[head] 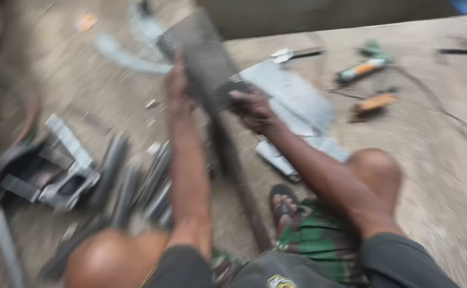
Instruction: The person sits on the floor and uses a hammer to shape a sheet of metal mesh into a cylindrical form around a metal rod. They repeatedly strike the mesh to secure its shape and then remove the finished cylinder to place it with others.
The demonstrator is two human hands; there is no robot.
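Observation:
The view is motion-blurred. Both my hands hold a grey perforated metal sheet [201,58] that is tilted up over the concrete ground. My left hand [177,88] grips its left edge, fingers pointing up. On the sheet's lower right edge, my right hand [253,109] is closed with the thumb on top. Flat grey metal plates [297,101] lie on the raised concrete slab just right of my right hand.
A pile of dark and silvery metal parts [73,170] lies at the left by my knee. Orange-handled tools [361,69] rest on the slab [430,138] at the upper right. My sandalled foot [284,205] sits below the slab's edge. Hoses curve along the left border.

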